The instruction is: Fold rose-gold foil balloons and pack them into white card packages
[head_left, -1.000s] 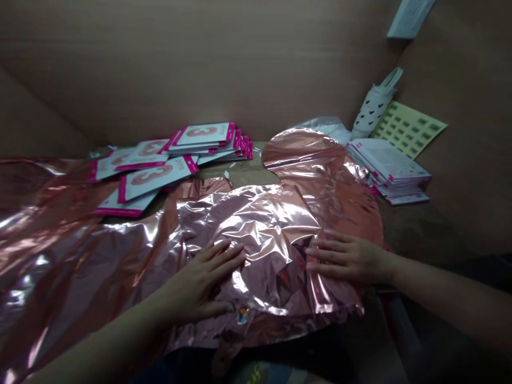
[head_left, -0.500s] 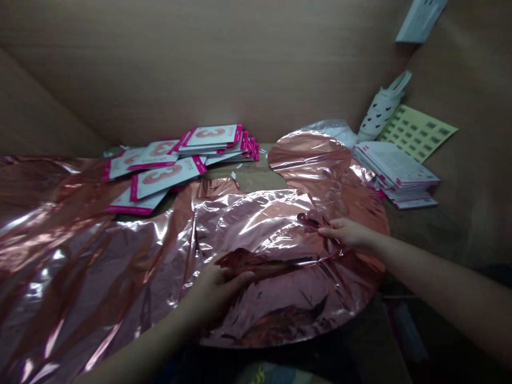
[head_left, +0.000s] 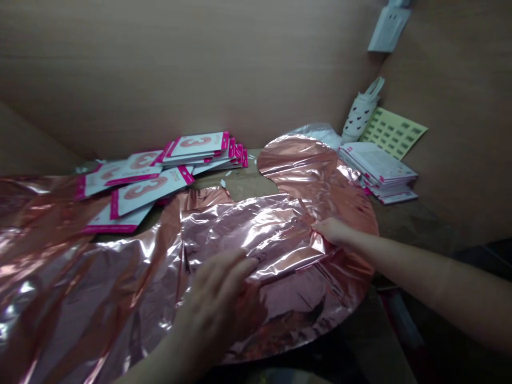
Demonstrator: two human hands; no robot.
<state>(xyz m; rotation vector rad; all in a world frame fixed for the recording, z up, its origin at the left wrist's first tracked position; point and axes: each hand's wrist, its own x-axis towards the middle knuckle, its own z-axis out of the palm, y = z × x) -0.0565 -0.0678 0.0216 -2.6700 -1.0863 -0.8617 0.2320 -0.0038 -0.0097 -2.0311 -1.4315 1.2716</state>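
A large rose-gold foil balloon (head_left: 280, 234) lies flat and crinkled on the table, partly folded over itself. My left hand (head_left: 218, 304) rests on the folded foil near the front edge, fingers curled against the sheet. My right hand (head_left: 332, 230) pinches the fold's right edge, fingers closed on the foil. More rose-gold foil (head_left: 80, 288) spreads out to the left.
Pink-and-white packs printed with a "3" (head_left: 160, 170) lie scattered at the back left. A stack of white cards (head_left: 378, 170), a yellow label sheet (head_left: 394, 132) and a heart-patterned bag (head_left: 360, 113) sit at the back right. Cardboard walls (head_left: 200, 64) enclose the space.
Both hands went from lying flat on the foil to gripping it. The near flap has been folded up and away, and the left hand has moved onto the fold.
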